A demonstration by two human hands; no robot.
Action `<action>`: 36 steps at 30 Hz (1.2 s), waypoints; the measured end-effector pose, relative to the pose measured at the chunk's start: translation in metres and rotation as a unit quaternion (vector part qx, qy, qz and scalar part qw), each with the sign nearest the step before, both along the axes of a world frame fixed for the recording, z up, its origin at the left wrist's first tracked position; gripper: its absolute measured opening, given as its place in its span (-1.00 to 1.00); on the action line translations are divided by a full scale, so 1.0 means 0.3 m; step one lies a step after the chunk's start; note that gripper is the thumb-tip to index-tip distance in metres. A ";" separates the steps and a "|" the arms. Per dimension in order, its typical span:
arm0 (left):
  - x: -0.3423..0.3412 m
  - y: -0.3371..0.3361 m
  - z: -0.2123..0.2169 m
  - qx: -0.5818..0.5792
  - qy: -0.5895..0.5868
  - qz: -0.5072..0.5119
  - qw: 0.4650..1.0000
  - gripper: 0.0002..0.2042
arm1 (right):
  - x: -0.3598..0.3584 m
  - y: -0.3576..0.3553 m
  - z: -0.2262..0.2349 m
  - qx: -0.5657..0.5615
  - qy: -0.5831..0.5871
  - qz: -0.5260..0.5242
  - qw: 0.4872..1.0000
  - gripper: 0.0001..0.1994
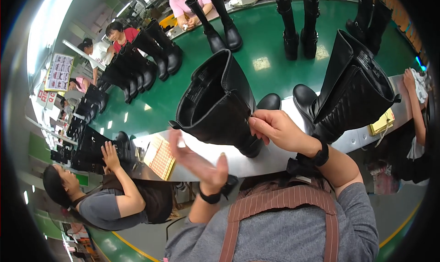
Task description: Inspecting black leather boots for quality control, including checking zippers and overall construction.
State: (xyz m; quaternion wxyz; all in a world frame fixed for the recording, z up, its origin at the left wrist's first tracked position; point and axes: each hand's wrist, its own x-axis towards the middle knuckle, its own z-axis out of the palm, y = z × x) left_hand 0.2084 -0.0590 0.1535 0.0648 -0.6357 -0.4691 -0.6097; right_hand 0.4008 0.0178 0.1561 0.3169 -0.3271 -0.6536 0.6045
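A tall black boot (pixel 215 120) stands on the metal edge strip before me, its wide top opening tilted toward me. My right hand (pixel 277 131) is closed in a pinch against the side of its shaft; what the fingertips grip there is too small to make out. Close to the shaft's lower left side is my left hand (pixel 197 161), smeared by motion, fingers and thumb apart and nothing in it. To the right stands another tall black boot (pixel 350 92) with a quilted panel on the shaft; neither hand touches it. The toe of a boot (pixel 269 101) shows behind the nearer shaft.
Pairs of black boots (pixel 220 26) stand along the green table surface (pixel 256 37). Yellow papers (pixel 159 157) lie at left and a yellow pad (pixel 382 123) at right on the metal strip (pixel 224 168). Co-workers sit beside me on both sides and across the table.
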 end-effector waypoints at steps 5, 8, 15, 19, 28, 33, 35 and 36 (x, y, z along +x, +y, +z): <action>0.087 0.033 0.299 -0.127 0.312 0.133 0.932 -0.39 | -0.021 -0.009 -0.021 0.031 0.030 -0.017 0.999 -0.68; 0.129 0.086 0.363 -0.138 0.323 0.119 0.929 -0.52 | -0.017 -0.003 -0.023 0.042 0.025 -0.019 0.999 -0.69; 0.113 0.100 0.293 -0.079 0.265 0.056 0.959 -0.49 | -0.001 0.012 -0.031 0.056 0.013 0.017 0.998 -0.70; 0.052 0.116 0.112 0.111 0.093 0.039 0.989 0.08 | 0.004 0.022 -0.049 0.034 0.033 0.000 0.999 -0.69; 0.078 0.034 -0.450 -0.354 -0.159 -0.140 0.911 -0.30 | -0.003 0.001 0.105 0.005 0.020 0.028 0.999 -0.67; 0.134 0.013 -0.425 -0.409 -0.216 -0.074 0.884 -0.66 | 0.039 -0.039 0.281 0.042 0.179 0.097 0.978 -0.67; 0.154 0.012 -0.395 -0.345 -0.258 -0.074 0.899 -0.67 | 0.031 -0.047 0.266 0.091 0.159 0.078 0.980 -0.69; 0.155 0.016 -0.386 -0.320 -0.289 -0.062 0.900 -0.67 | 0.055 -0.053 0.237 0.094 0.147 0.091 0.980 -0.71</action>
